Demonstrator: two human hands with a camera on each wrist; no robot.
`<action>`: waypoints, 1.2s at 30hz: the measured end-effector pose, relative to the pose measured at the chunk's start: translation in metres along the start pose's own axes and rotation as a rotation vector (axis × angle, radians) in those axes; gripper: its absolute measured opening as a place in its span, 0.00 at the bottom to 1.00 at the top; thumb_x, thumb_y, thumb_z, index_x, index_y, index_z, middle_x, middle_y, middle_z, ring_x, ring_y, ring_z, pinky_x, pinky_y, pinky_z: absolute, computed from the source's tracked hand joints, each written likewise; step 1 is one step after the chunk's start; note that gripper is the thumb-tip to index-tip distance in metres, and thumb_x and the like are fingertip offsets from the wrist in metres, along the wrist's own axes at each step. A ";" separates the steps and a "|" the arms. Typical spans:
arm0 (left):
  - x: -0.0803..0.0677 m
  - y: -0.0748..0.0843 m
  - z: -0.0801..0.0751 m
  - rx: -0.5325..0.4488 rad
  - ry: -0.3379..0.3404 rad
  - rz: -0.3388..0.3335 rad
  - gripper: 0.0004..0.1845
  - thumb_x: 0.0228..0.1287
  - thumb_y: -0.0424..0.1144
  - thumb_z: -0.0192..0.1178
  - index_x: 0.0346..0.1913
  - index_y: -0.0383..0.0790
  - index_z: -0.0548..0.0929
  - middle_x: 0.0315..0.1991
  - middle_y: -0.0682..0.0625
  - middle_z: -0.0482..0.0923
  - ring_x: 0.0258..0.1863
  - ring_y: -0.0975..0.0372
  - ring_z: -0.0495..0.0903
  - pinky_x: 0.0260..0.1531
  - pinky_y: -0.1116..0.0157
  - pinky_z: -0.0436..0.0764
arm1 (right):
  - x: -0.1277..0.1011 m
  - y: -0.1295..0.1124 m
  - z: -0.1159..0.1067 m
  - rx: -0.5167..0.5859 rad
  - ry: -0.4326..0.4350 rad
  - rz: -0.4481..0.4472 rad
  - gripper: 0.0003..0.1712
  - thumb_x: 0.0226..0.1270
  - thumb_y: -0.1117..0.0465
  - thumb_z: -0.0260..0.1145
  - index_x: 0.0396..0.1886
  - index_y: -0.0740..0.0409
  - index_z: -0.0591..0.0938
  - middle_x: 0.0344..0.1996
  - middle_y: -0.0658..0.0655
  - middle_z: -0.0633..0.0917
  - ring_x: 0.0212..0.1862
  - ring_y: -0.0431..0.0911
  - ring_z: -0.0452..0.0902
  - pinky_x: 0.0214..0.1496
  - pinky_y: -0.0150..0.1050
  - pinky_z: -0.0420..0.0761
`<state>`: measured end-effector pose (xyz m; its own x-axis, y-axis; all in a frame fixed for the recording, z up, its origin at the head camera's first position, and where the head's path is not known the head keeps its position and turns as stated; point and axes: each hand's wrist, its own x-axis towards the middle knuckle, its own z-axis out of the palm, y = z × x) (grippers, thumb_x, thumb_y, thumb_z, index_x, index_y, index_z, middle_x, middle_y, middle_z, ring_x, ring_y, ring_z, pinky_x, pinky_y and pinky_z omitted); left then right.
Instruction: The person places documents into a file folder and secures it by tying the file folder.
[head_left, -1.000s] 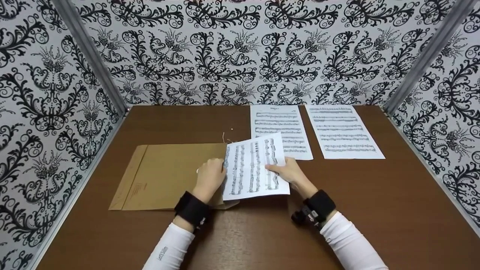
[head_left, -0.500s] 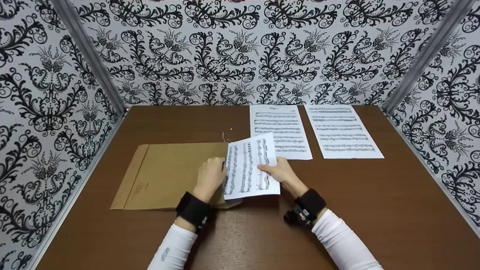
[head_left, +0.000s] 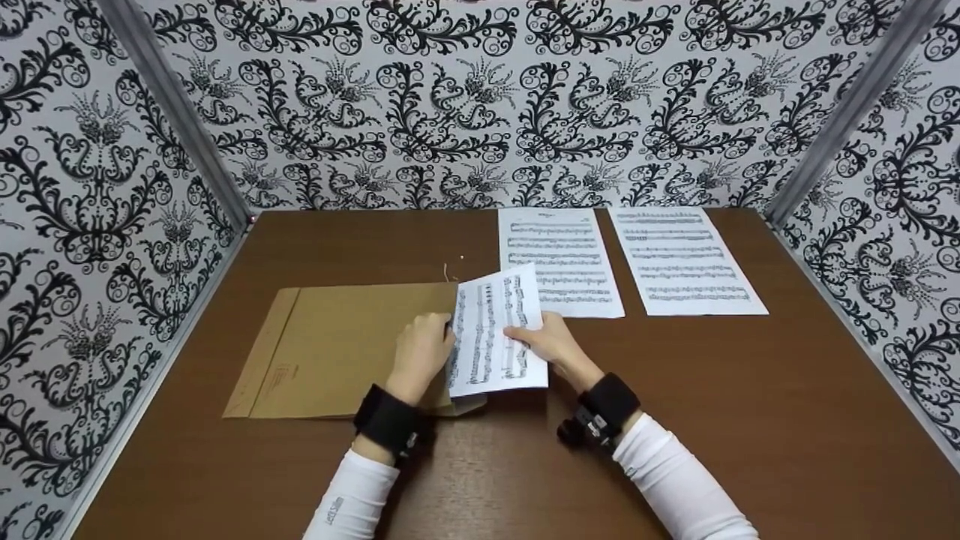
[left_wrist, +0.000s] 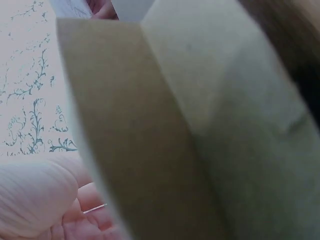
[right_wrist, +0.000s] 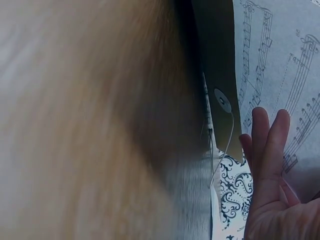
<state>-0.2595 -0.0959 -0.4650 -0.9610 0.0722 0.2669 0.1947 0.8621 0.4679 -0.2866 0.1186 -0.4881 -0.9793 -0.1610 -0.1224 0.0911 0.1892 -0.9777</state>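
Note:
A brown paper envelope lies at the left of the table. My left hand grips its right-hand, open edge, and the left wrist view shows the paper mouth spread apart. At that mouth is a white sheet of music, its left part hidden behind my left hand and the envelope. My right hand pinches the sheet near its right edge, thumb on top. In the right wrist view the fingers extend under the sheet; the envelope's flap carries a round string button.
Two more music sheets, one left and one right, lie flat at the back right of the brown table. A thin string trails behind the envelope. Patterned walls enclose the table at the back and sides.
My right hand has moved left with the music sheet, and less of the sheet shows outside the envelope. My left hand has stayed at the envelope's edge.

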 end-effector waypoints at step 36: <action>-0.001 0.000 -0.001 -0.023 -0.011 0.006 0.06 0.63 0.30 0.61 0.29 0.35 0.84 0.35 0.36 0.89 0.28 0.46 0.84 0.26 0.51 0.80 | 0.002 -0.004 0.018 0.048 -0.037 0.026 0.22 0.72 0.62 0.64 0.62 0.69 0.80 0.40 0.64 0.91 0.28 0.41 0.88 0.32 0.35 0.88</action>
<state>-0.2589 -0.0966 -0.4647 -0.9620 0.0828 0.2602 0.2045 0.8499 0.4856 -0.2856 0.0998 -0.4877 -0.9693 -0.1925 -0.1531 0.1258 0.1470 -0.9811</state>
